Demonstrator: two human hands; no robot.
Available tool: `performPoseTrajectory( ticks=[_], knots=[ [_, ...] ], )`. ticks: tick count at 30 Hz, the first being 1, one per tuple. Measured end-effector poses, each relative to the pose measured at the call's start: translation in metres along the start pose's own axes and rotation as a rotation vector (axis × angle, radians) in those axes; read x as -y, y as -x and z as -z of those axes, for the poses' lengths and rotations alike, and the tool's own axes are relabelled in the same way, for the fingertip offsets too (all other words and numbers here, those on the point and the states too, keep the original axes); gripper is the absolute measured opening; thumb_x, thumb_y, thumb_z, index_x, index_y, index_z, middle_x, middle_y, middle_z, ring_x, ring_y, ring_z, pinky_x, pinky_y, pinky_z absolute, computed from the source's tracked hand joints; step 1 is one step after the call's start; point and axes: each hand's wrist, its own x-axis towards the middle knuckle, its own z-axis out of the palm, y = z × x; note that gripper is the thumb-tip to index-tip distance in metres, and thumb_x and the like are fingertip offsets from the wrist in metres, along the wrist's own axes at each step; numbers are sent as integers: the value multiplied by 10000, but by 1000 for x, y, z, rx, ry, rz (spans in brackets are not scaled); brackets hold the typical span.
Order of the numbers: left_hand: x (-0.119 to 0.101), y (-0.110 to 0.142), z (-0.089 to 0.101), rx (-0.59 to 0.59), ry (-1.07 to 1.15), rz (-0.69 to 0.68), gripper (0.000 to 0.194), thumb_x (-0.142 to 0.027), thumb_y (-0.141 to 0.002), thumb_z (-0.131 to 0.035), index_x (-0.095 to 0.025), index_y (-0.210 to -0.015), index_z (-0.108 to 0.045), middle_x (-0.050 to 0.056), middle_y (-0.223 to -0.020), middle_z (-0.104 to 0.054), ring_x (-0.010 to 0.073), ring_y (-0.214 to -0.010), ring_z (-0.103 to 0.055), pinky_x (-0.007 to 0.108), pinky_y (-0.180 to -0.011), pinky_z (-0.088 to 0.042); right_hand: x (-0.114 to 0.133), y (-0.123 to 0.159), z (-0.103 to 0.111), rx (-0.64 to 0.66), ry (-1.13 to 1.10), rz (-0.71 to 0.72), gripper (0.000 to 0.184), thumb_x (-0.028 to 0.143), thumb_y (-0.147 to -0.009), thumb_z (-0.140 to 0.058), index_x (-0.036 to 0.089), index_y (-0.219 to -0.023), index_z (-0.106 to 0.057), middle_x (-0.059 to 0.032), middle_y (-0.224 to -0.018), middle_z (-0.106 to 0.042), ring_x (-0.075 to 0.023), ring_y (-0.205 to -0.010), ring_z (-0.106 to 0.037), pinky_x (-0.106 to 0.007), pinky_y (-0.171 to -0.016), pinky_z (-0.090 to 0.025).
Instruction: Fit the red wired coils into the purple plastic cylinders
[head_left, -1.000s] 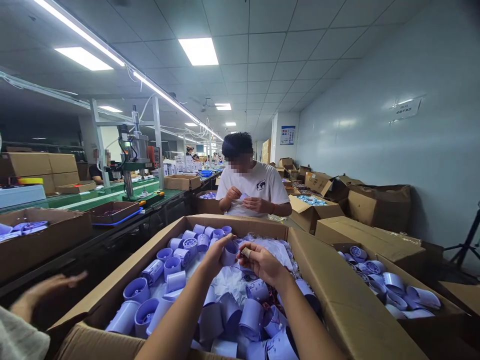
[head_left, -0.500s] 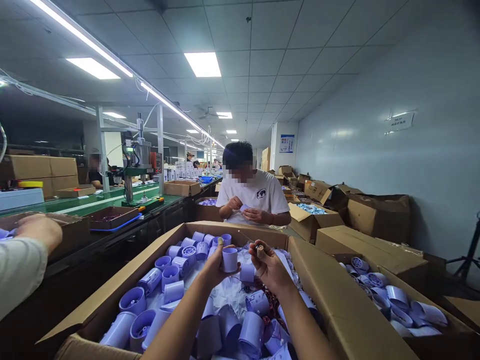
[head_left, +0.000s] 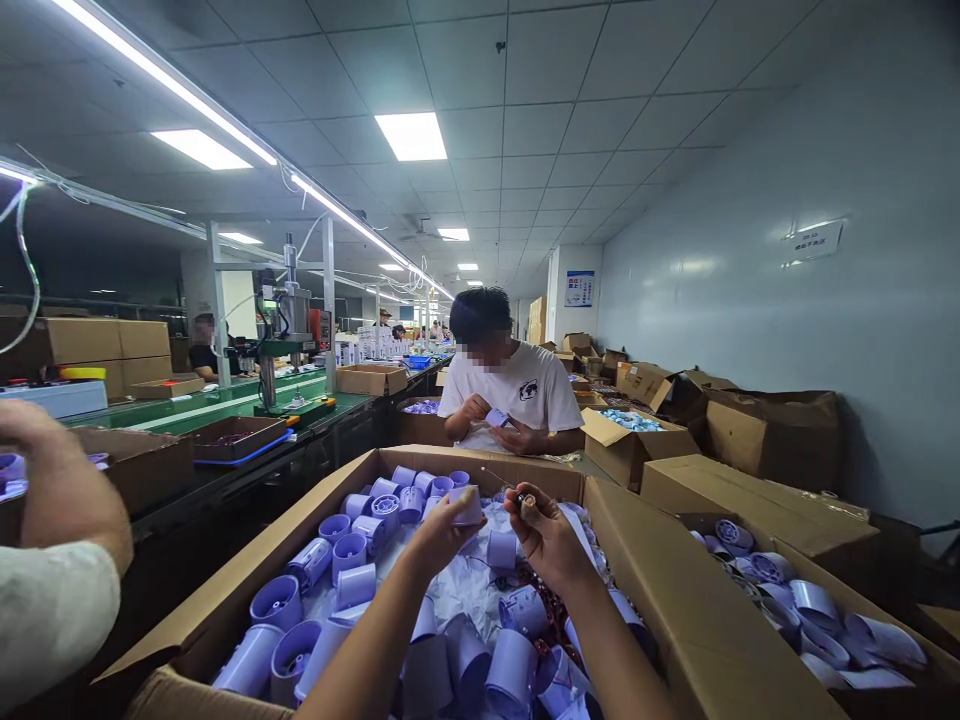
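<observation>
Loose lilac plastic cups (head_left: 274, 602) are lying at lower left inside the brown cardboard box (head_left: 660, 600); at centre, the fingers of the left hand (head_left: 441, 532) are gripping a short lilac cylinder (head_left: 469, 507), its axis unclear. Just right, apart from it, the fingers of the right hand (head_left: 553, 545) are pinching a small dark part (head_left: 523, 498) tightly; another lilac cup (head_left: 502, 550) is lying below that gap.

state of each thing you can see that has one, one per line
left grip: closed on pale purple plastic cup
right grip: pinching small dark part
large brown cardboard box: open, holding many purple plastic cups
rectangular white ceiling panel: lit
grey metal press: upright, running or not unclear
</observation>
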Motion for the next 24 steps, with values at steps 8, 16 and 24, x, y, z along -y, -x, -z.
performPoseTrajectory(
  ticks=[8,16,24],
  knots=[
    [-5,0,1,-206,-715,-765,507,36,-484,-656,-246,-903,-627,18,-979,-620,253,-1013,-535,397,-965,-370,9,11,-17,110,133,-83,337,306,-474,-883,188,-730,-697,-20,-732,-726,-126,-651,-659,-221,-596,-512],
    [-7,1,2,-248,-694,-781,486,43,-454,-642,-250,-842,-647,8,-912,-632,259,-971,-539,390,-941,-380,5,15,-23,231,280,-140,319,338,-524,-859,153,-718,-684,-32,-694,-711,-132,-630,-649,-243,-605,-483],
    [0,-5,4,-120,-593,-705,452,20,-466,-618,-224,-845,-649,27,-973,-641,239,-987,-564,365,-942,-412,3,13,-26,235,354,-119,324,353,-530,-850,158,-725,-681,-29,-688,-703,-142,-624,-640,-276,-615,-487]
  ],
)
